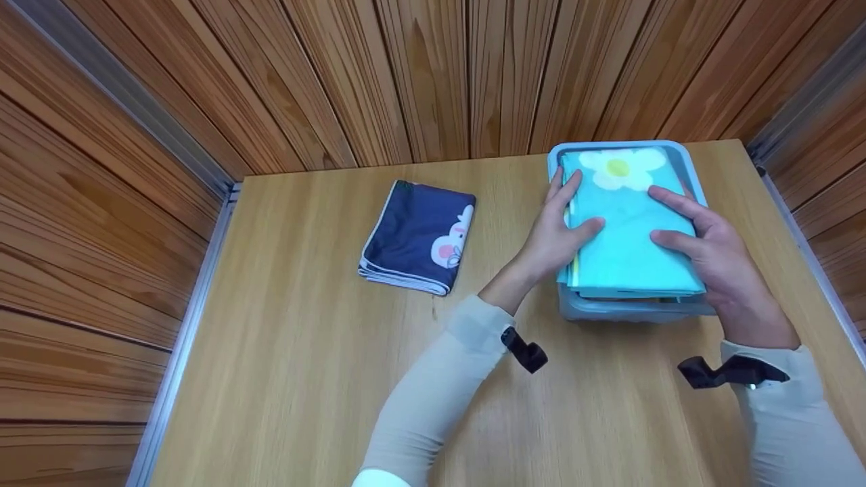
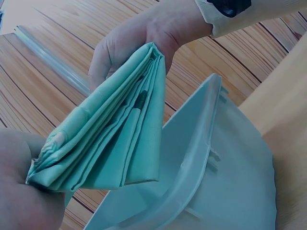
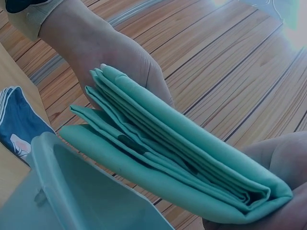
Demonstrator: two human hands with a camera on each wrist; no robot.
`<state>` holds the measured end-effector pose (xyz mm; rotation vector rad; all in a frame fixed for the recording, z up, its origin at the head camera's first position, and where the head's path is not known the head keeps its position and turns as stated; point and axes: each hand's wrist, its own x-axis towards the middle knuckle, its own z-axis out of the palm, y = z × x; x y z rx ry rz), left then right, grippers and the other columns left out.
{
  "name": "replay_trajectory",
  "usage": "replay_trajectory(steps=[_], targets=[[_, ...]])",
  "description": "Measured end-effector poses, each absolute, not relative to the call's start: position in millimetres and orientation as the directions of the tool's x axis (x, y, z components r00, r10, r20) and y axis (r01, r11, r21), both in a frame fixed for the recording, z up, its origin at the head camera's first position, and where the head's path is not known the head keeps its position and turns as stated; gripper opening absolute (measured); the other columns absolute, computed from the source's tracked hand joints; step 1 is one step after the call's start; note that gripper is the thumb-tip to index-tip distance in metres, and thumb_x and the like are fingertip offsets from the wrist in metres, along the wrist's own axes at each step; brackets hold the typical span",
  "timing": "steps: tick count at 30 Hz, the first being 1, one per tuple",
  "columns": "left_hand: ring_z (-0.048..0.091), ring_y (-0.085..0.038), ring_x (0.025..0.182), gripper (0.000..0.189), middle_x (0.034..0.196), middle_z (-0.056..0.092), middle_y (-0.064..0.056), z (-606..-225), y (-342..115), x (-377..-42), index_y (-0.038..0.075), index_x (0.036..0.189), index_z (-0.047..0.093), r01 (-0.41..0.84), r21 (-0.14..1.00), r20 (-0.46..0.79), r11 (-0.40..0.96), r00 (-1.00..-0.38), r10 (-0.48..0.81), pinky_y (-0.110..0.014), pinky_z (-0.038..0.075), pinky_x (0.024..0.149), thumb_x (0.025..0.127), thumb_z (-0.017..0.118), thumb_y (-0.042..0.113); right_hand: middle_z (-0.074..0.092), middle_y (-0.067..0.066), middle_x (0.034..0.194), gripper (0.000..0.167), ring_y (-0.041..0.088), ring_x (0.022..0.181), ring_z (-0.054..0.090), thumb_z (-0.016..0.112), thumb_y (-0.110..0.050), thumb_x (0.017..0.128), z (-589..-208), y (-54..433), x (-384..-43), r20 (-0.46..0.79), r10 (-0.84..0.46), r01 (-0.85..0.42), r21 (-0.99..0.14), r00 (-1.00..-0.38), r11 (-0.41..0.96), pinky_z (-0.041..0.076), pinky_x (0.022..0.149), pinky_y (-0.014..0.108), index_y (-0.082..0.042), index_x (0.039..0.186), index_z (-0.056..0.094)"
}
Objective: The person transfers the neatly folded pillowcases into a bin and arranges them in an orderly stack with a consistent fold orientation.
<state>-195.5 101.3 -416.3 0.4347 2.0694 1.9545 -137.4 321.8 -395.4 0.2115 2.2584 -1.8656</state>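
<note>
A thick folded turquoise cloth (image 1: 636, 250) with a white and yellow flower is held over a light blue plastic bin (image 1: 629, 311). My left hand (image 1: 555, 233) grips its left side, thumb on top. On the right side my right hand (image 1: 724, 260) holds it, thumb and a finger lying over the upper face. Many stacked layers of the cloth (image 2: 110, 134) show in the left wrist view, above the rim of the bin (image 2: 211, 124). From the right wrist, the folds of the cloth (image 3: 172, 148) span between both hands. The bin's inside is mostly hidden.
A folded navy cloth (image 1: 419, 230) with white edging and a white cartoon animal lies on the wooden table (image 1: 304, 372), left of the bin. Wood-plank walls (image 1: 433, 81) with metal edge strips enclose the back and sides.
</note>
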Motion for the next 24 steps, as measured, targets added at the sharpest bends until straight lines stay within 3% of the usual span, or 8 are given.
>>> replay_trajectory(steps=[3,8,15,24], targets=[[0.006,-0.022,0.157,0.074,0.172,0.002,-0.005,-417,104,-197,0.013,0.162,0.026,0.036,0.998,0.010,0.059,-0.921,0.389,-0.030,0.025,0.120,0.100,0.065,0.011,-0.010,-0.002,0.170,0.061,0.037,0.144,-0.005,0.062,-0.032,0.101,-395,324,-139,-0.256,-0.029,0.247,-0.954,-0.966,0.170,0.022,0.097,0.036,-0.039,0.157,0.039],[0.007,-0.021,0.157,0.072,0.172,0.003,-0.004,-417,108,-201,0.013,0.162,0.027,0.031,0.996,-0.001,0.078,-0.925,0.381,-0.030,0.023,0.121,0.101,0.065,0.012,-0.008,-0.004,0.171,0.060,0.038,0.143,-0.001,0.062,-0.035,0.101,-396,326,-143,-0.262,-0.020,0.253,-0.947,-0.965,0.196,0.029,0.096,0.034,-0.040,0.156,0.038],[0.006,-0.020,0.157,0.070,0.172,0.005,-0.003,-418,112,-206,0.011,0.162,0.027,0.024,0.998,0.000,0.063,-0.935,0.355,-0.028,0.020,0.121,0.101,0.063,0.010,-0.011,0.005,0.170,0.057,0.036,0.143,-0.004,0.062,-0.025,0.102,-396,326,-151,-0.229,-0.021,0.225,-0.965,-0.973,0.133,0.019,0.095,0.036,-0.034,0.156,0.043],[0.009,-0.016,0.156,0.068,0.171,0.009,0.001,-421,120,-211,0.015,0.162,0.029,-0.014,0.995,-0.046,0.097,-0.940,0.337,-0.028,0.023,0.121,0.102,0.062,0.013,-0.007,0.002,0.171,0.060,0.035,0.140,0.004,0.061,-0.039,0.101,-398,331,-157,-0.268,0.020,0.265,-0.934,-0.963,0.239,0.021,0.095,0.039,-0.039,0.156,0.039]])
